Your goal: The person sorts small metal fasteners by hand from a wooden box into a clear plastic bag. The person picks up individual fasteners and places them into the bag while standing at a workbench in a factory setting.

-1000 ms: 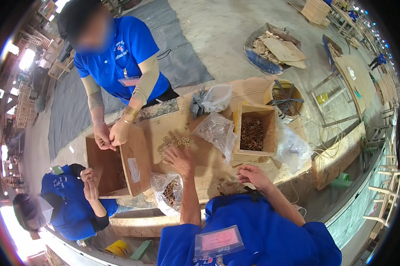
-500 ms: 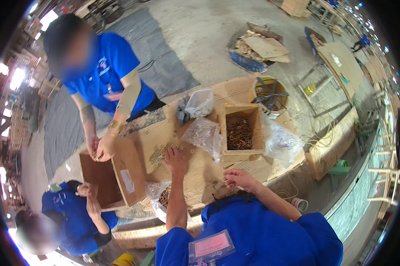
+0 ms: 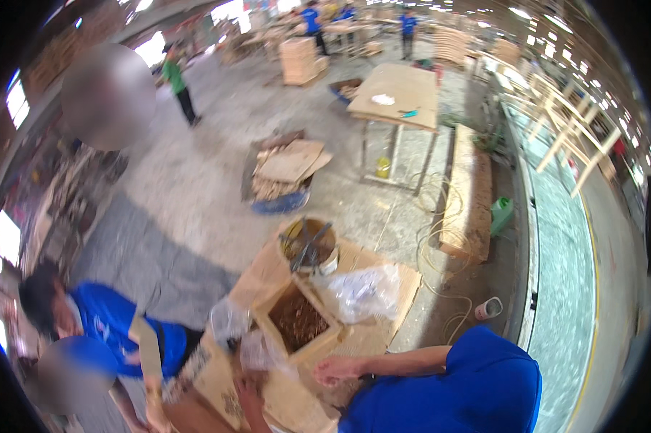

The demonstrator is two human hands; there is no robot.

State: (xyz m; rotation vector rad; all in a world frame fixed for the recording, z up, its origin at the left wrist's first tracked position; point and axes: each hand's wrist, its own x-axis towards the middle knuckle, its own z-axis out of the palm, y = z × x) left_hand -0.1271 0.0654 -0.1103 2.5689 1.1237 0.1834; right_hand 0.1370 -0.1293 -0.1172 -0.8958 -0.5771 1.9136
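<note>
My left hand (image 3: 249,393) reaches down onto the wooden table (image 3: 296,404), fingers extended, beside a crumpled clear plastic bag (image 3: 260,352). Small ring-like pieces (image 3: 231,405) lie scattered to its left. My right hand (image 3: 337,370) is held above the table with curled fingers; whatever is in them is too blurred to make out. Just beyond it stands an open wooden box (image 3: 325,340) filled with rust-brown screws or bolts (image 3: 296,321). A clear plastic tub (image 3: 229,319) sits left of the box, and a larger clear bag (image 3: 368,292) lies to its right.
Behind the box stands a yellow bucket (image 3: 328,252) with dark straps. Co-workers in blue (image 3: 170,346) stand at the left. A blue cart of wood scraps (image 3: 282,203), a work table (image 3: 397,90), a hose (image 3: 430,234) and a greenish conveyor (image 3: 563,289) lie farther off.
My view has swung up and right, so the table sits lower and more workshop floor shows. My left hand stays by the rings; my right hand remains curled near the box.
</note>
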